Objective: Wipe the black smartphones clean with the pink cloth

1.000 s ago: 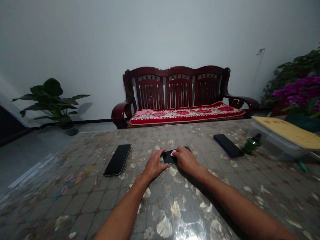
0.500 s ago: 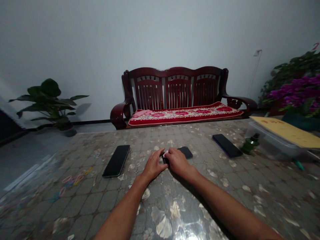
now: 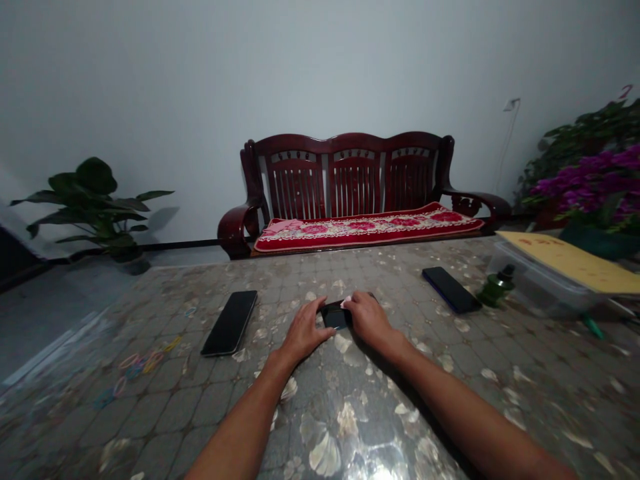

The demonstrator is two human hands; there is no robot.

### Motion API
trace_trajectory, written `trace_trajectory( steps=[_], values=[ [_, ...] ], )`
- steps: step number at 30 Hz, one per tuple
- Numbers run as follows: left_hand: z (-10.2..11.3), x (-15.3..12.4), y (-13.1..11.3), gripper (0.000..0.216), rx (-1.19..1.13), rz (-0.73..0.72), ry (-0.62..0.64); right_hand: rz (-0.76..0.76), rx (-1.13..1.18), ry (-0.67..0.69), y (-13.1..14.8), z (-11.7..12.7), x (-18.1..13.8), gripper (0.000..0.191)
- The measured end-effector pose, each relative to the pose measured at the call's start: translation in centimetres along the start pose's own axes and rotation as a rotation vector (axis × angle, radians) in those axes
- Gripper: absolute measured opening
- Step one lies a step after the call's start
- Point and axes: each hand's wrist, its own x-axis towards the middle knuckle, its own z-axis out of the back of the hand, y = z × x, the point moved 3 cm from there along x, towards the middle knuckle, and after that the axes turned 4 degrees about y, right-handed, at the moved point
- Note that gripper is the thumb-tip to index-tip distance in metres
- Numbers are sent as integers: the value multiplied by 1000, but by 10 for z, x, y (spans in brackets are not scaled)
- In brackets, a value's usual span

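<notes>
Left grip (image 3: 306, 328) around black phone (image 3: 337, 319), left end

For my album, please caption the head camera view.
Left hand grips a dark phone; right hand holds a pale pink scrap against it.

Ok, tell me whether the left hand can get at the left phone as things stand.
Probably yes: the left phone lies flat on the table close by the left hand, with nothing visible standing between them. The hand would likely first have to free its grip on the middle phone.
</notes>
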Motion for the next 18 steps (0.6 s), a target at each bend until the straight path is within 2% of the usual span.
trace_trajectory(
  steps=[2, 4, 6, 9, 11, 13, 18],
  values=[
    [0, 0, 0, 75, 2, -3, 5, 112, 20, 4, 12, -4, -6, 30],
    [0, 0, 0, 75, 8, -1, 8, 148, 25, 13, 11, -3, -11, 29],
    [0, -1, 0, 75, 15, 6, 9, 95, 19, 20, -2, 1, -12, 29],
    [1, -1, -1, 75, 15, 18, 3, -70, 8, 18, -28, 10, -12, 33],
    [1, 0, -2, 74, 13, 19, 1, -126, 9, 22, -34, 12, -11, 34],
    [1, 0, -2, 74, 14, 13, -1, -93, 23, 20, -26, 9, -12, 33],
    [0, 0, 1, 71, 27, -6, 6, 159, 39, 13, 14, -4, -19, 30]
  ],
)
